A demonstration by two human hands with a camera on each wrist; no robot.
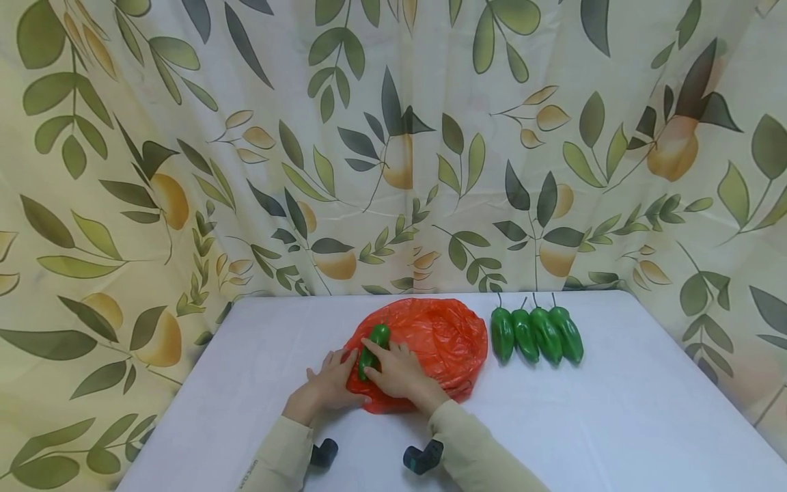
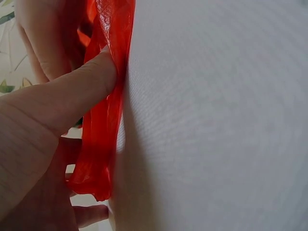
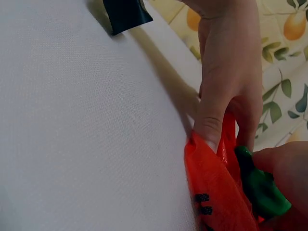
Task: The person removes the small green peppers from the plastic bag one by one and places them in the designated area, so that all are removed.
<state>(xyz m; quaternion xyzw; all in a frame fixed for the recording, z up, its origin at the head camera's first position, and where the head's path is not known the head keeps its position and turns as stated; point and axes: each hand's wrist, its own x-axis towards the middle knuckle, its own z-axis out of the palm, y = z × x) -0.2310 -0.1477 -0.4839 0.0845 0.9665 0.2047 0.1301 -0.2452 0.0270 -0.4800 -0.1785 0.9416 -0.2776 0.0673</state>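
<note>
A red plastic bag [image 1: 445, 338] lies spread on the white table, crumpled and rounded in outline. My right hand [image 1: 398, 371] holds a glossy green pepper [image 1: 365, 363] at the bag's left part, with thumb and fingers on the pepper's ends. At the left edge of the bag, my left hand [image 1: 330, 384] grips the plastic. Its thumb [image 2: 91, 77] presses on the red film in the left wrist view, while other fingers are behind it. From the right wrist view, the pepper [image 3: 262, 190] sits right beside the folded bag edge, partly covered by the right fingers.
Several green peppers with stems [image 1: 535, 333] stand in a row right of the bag, near the back edge of the white table [image 1: 615, 410]. A leaf-and-fruit patterned curtain [image 1: 393, 171] hangs behind. Dark wrist-worn devices [image 1: 423, 458] sit below both forearms.
</note>
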